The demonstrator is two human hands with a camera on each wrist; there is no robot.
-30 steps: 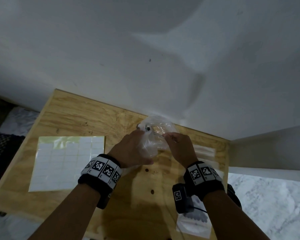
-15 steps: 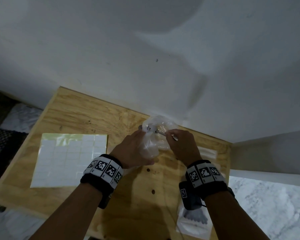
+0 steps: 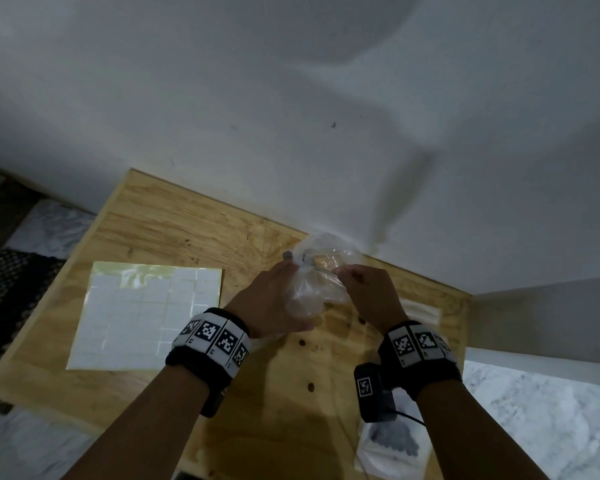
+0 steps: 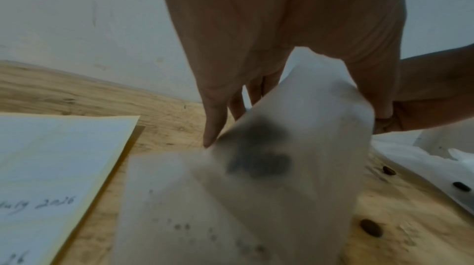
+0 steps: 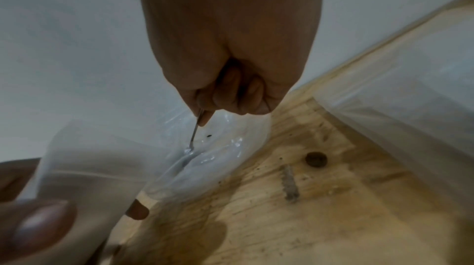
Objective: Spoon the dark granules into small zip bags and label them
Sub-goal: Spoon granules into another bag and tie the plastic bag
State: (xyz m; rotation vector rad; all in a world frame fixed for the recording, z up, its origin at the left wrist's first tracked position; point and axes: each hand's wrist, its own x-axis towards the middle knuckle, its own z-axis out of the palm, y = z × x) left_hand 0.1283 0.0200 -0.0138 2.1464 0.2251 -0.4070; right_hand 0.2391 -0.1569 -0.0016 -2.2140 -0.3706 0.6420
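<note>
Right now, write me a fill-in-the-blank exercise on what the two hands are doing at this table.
1. The right hand pinches a thin metal ____.
2. The left hand holds a small zip bag with dark ____ inside.
3. The sheet of white labels lies to the ____ of the left hand.
4. The table top is made of ____.

Missing words: spoon; granules; left; wood

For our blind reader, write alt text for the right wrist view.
The right hand pinches a thin metal spoon, its tip dipped into a clear plastic bag on a wooden table. The left hand's fingers hold a small bag alongside.
</note>
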